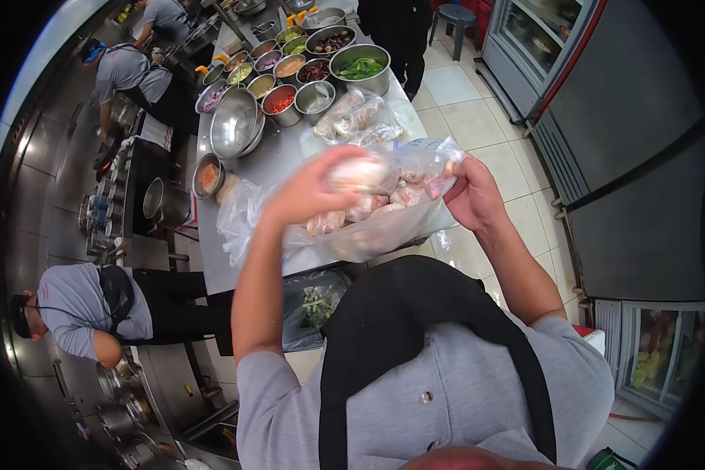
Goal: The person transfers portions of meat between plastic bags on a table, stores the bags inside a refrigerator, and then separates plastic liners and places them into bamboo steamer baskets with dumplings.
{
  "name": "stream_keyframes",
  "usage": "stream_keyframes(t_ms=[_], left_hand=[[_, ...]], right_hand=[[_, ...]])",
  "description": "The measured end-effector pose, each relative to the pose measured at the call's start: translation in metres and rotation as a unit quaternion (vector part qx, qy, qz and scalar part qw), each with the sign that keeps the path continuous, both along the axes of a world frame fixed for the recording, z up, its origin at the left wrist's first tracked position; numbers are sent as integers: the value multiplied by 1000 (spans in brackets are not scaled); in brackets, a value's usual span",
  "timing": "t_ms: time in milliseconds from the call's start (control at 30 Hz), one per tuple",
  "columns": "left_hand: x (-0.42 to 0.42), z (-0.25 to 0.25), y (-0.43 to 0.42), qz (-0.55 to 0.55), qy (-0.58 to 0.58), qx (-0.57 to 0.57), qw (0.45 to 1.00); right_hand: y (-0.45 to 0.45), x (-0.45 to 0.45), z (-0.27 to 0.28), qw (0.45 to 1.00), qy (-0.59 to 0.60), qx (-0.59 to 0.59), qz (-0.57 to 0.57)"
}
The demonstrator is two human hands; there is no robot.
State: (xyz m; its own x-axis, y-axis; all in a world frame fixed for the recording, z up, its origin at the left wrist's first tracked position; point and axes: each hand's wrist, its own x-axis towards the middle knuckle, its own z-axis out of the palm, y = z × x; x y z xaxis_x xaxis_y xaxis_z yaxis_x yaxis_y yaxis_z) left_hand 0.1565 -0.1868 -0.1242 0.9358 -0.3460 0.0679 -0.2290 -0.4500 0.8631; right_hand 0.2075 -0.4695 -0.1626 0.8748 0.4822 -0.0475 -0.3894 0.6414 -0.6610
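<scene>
A large clear plastic bag (368,239) lies at the near edge of the steel table, its mouth spread. Inside it are several portions of raw pinkish meat (366,207) that look wrapped in plastic. My left hand (301,188) is closed around a pale meat portion (362,174), blurred by motion, just above the bag's contents. With fingers pinched, my right hand (475,192) grips the bag's rim at its right side. Beyond my hands, another clear bag of meat portions (356,117) rests on a white board.
Steel bowls (235,121) and several ingredient pots, one with green leaves (361,68), crowd the table's far part. A bin with scraps (316,305) stands below the near edge. Co-workers (106,305) work at stoves on the left; fridges (627,102) line the right.
</scene>
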Motion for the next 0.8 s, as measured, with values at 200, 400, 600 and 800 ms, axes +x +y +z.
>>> stream_keyframes(t_ms=[200,400,600,800], left_hand=[[0,-38,-27,18,-88,92,992],[-37,-65,142,427,-163,-105,883],[-75,-196,216,299,-22,373,878],[-129,-123,155,437,53,433,787]], right_hand=[[-13,10,-18,998,-48,-4,39],[-4,4,-7,1000,-12,-18,12],[0,4,-6,1000,-6,-20,-7],[-5,0,-9,999,-5,-31,-20]])
